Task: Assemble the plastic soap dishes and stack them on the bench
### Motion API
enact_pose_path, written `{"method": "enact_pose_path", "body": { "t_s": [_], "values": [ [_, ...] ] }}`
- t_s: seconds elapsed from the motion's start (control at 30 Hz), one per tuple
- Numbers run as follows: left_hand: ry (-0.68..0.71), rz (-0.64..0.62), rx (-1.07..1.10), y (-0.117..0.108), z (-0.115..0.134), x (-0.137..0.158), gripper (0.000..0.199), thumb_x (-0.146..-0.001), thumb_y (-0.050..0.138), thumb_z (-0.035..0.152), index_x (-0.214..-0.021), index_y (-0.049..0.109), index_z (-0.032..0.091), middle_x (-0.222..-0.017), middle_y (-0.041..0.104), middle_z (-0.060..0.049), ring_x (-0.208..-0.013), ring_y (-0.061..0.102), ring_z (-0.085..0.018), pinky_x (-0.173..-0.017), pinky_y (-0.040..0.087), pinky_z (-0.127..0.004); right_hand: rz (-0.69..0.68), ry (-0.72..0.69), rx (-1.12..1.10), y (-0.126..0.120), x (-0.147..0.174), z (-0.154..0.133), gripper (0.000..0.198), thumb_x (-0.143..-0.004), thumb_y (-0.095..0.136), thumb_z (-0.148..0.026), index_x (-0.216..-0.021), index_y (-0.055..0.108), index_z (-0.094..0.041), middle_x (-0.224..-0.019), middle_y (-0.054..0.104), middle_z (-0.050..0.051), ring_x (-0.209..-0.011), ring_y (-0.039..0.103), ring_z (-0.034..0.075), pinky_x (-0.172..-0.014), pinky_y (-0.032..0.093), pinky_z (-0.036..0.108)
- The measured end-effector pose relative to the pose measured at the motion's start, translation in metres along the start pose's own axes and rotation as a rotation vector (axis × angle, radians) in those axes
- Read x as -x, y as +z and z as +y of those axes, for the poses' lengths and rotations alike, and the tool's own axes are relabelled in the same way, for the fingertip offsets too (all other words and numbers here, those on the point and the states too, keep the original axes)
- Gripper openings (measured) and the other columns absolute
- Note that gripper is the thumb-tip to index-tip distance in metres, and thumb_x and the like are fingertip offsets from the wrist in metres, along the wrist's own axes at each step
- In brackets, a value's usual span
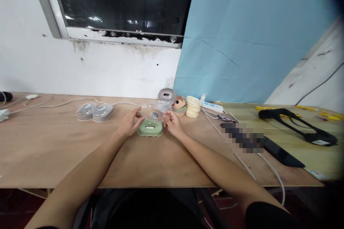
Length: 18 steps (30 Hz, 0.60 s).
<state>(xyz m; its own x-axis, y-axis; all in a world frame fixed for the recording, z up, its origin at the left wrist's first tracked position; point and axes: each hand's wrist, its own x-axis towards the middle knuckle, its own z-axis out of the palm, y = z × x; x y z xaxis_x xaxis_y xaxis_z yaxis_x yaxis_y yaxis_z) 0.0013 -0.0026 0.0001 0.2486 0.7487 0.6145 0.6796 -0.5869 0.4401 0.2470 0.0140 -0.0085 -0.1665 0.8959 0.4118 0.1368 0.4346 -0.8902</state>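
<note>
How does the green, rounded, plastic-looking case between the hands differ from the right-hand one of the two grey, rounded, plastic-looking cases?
The green case shows a slot; the grey case bears a pale label on top. The green case sits between the left hand and right hand; the grey case stands beside its grey neighbour. Both look rounded.

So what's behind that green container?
Clear plastic with a round label shows beyond the green container, between the left hand and right hand; anything low behind it is hidden.
</note>
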Motion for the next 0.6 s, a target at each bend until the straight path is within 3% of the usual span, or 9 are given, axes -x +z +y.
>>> {"method": "enact_pose_path", "body": {
  "t_s": [0.1, 0.23, 0.37, 0.6],
  "values": [
    [-0.025, 0.000, -0.027, 0.000, 0.001, -0.001, 0.039, -0.090, 0.043, 0.049, -0.105, 0.060, 0.017, -0.091, 0.067, -0.007, -0.085, 0.060, -0.019, -0.082, 0.045, -0.033, 0.052, 0.017, 0.029, 0.000, 0.000, 0.007, 0.043, -0.079, 0.054, -0.063, -0.090, 0.053, -0.021, -0.049, 0.046, -0.006, -0.041, 0.042, 0.010, -0.040, 0.029, 0.021],
    [-0.043, -0.040, -0.067, 0.000, 0.004, -0.002, 0.040, -0.089, 0.043, 0.052, -0.076, 0.061, 0.018, -0.072, 0.064, -0.004, -0.067, 0.056, -0.016, -0.069, 0.042, -0.029, 0.075, 0.086, 0.037, 0.002, -0.003, 0.018, 0.045, -0.078, 0.053, -0.065, -0.083, 0.059, -0.020, -0.045, 0.045, -0.005, -0.037, 0.039, 0.010, -0.036, 0.027, 0.022],
    [-0.098, -0.045, -0.106, 0.000, 0.002, -0.003, 0.044, -0.090, 0.041, 0.053, -0.070, 0.058, 0.018, -0.066, 0.062, -0.003, -0.061, 0.053, -0.015, -0.060, 0.036, -0.027, 0.049, 0.203, -0.024, 0.008, -0.007, 0.023, 0.046, -0.077, 0.055, -0.064, -0.084, 0.061, -0.019, -0.043, 0.044, -0.006, -0.032, 0.035, 0.009, -0.033, 0.023, 0.022],
    [-0.167, -0.147, -0.198, 0.002, -0.010, -0.001, 0.055, -0.091, 0.032, 0.058, -0.060, 0.055, 0.018, -0.057, 0.056, -0.001, -0.054, 0.048, -0.014, -0.054, 0.028, -0.027, -0.017, 0.292, -0.088, 0.010, -0.006, 0.024, 0.052, -0.073, 0.064, -0.055, -0.107, 0.062, -0.017, -0.044, 0.045, -0.007, -0.033, 0.035, 0.008, -0.033, 0.023, 0.020]
  ]
}}
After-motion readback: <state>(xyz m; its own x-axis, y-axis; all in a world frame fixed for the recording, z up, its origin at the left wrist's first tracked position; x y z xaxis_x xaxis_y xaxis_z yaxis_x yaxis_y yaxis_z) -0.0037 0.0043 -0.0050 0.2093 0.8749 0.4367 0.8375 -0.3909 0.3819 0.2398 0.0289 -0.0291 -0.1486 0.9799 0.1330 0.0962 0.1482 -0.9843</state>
